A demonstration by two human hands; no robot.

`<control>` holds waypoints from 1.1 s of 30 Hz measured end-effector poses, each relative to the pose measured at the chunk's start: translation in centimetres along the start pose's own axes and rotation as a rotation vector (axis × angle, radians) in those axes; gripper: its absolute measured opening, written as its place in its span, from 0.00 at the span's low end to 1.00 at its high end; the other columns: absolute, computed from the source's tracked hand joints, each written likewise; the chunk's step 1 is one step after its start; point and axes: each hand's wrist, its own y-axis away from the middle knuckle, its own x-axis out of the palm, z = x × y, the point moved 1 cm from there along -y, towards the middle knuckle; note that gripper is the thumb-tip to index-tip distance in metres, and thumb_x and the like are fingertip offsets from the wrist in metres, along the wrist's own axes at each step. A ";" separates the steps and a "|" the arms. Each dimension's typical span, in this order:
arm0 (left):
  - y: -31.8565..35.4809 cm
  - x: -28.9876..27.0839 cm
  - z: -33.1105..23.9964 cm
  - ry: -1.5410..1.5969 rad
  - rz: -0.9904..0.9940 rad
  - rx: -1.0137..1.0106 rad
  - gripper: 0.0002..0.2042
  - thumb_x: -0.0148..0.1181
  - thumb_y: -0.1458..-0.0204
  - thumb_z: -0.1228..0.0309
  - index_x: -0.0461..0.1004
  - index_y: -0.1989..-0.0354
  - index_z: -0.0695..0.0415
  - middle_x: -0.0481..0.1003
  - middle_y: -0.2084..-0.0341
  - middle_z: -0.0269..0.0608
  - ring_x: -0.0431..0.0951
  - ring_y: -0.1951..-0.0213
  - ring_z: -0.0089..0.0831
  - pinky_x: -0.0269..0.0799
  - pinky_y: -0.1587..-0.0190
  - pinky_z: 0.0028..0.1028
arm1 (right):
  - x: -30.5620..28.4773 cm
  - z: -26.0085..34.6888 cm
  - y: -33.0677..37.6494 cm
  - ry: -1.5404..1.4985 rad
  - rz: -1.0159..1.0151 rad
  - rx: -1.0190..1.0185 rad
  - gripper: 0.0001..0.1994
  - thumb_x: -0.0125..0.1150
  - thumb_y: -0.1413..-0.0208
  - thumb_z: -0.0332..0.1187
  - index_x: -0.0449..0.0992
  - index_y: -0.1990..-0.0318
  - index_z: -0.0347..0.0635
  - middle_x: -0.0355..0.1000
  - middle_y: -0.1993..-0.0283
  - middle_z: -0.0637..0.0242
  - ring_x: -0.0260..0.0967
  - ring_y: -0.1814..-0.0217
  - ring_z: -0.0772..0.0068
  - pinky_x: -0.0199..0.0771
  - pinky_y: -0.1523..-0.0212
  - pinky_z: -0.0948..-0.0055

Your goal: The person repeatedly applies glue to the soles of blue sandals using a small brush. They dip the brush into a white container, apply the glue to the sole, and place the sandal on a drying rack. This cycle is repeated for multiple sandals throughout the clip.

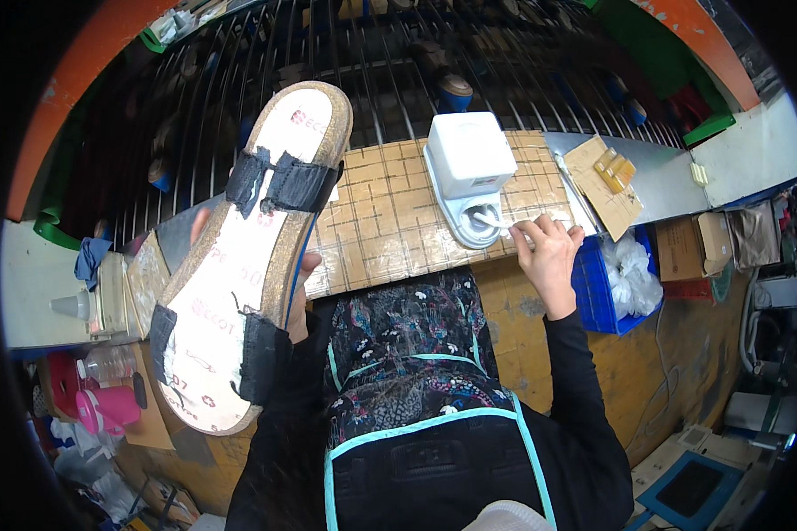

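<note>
Left hand (297, 305): mostly hidden behind the sandal sole (248, 257); its fingers are clamped on the sole's edge and hold it raised, underside toward the camera, over the left end of the counter (390, 239).
Sandal sole: cork-edged, pale lining with small red prints; two black straps (283, 181) are folded across it, one pair near the toe and one near the heel.
Right hand (547, 257): resting at the counter's near edge, fingers pinched together on the thin white handle of a brush (491, 219), whose tip sits in the dispenser's dish.
White dispenser (469, 173): a boxy white pot with a round dish at its base, standing on the taped, grid-marked counter, just beside the right hand.
Progress, as I judge it: the straps are already laid over the sole; the brush sits at the pot, so coating looks not yet done on this piece.
Nearby: blue crate (607, 292) with white plastic bags to the right, cardboard piece (604, 186) with small amber blocks, pink bottle (106, 407) low on the left, metal rack (398, 62) behind.
</note>
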 end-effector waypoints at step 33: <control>2.1 3.6 -0.7 0.031 -0.063 0.434 0.20 0.68 0.56 0.67 0.73 0.53 0.35 0.74 0.47 0.42 0.70 0.44 0.58 0.60 0.41 0.59 | -4.5 13.6 -3.0 -1.008 -0.202 0.145 0.08 0.70 0.53 0.24 0.83 0.63 0.39 0.68 0.64 0.69 0.63 0.71 0.82 0.62 0.74 0.84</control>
